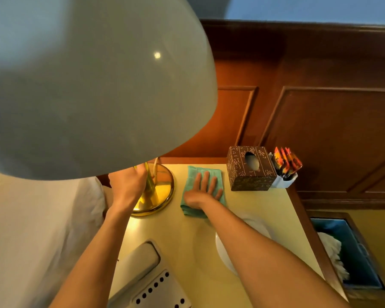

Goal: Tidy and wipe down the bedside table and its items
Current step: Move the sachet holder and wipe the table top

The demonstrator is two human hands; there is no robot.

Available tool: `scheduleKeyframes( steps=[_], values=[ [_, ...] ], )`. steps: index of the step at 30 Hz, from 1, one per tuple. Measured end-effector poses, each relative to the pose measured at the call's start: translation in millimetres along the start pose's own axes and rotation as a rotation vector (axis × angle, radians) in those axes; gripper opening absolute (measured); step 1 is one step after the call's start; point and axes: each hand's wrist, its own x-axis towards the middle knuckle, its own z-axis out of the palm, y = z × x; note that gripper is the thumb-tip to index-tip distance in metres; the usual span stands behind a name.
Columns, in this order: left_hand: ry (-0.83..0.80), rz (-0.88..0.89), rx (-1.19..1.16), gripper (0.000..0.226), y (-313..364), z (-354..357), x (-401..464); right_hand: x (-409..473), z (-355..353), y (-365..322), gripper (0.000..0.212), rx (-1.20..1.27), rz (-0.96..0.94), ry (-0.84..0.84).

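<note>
A folded green cloth (192, 174) lies on the pale yellow bedside table (253, 210). My right hand (203, 191) presses flat on the cloth with straight fingers. My left hand (128, 185) grips the brass stem of the lamp (150, 181) just above its round brass base (162, 192). The lamp's big white shade (87, 85) fills the upper left and hides part of the stem.
A brown patterned tissue box (251, 170) and a white holder of sachets (286, 167) stand at the back right. A white telephone (147, 278) sits at the front, a white dish (225, 252) under my right forearm. A lined bin (351, 252) is right of the table, white bedding (31, 230) left.
</note>
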Motion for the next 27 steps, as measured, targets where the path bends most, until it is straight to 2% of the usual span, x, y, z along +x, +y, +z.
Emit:
scheduleKeyframes(
  steps=[2, 7, 10, 13, 19, 23, 27],
  values=[
    [0.011, 0.017, 0.006, 0.047, -2.4, 0.9, -0.4, -7.9, 9.1, 1.6, 0.076, 0.009, 0.005, 0.0],
    [-0.014, 0.016, -0.012, 0.044, -1.9, 0.7, 1.2, 19.5, -0.1, -0.2, 0.065, -0.01, -0.01, 0.239],
    [0.001, 0.023, -0.025, 0.037, -2.4, 2.1, -0.5, 32.7, -2.5, -12.9, 0.062, -0.035, -0.075, 0.298],
    [0.003, 0.059, -0.018, 0.034, -5.8, 4.0, 1.5, 20.4, 11.9, -27.8, 0.061, 0.022, -0.152, 0.282],
    [-0.028, 0.056, 0.047, 0.032, -4.2, 0.0, -3.3, -39.9, 60.1, -19.0, 0.068, 0.085, -0.077, 0.223],
    [-0.036, 0.087, 0.035, 0.026, -3.9, -2.2, -0.1, -8.4, 29.6, -23.4, 0.069, 0.206, 0.097, 0.222],
    [-0.036, 0.105, 0.041, 0.029, 0.5, -4.8, -2.5, 27.3, -4.6, -11.5, 0.078, 0.111, 0.132, 0.242]
  ],
)
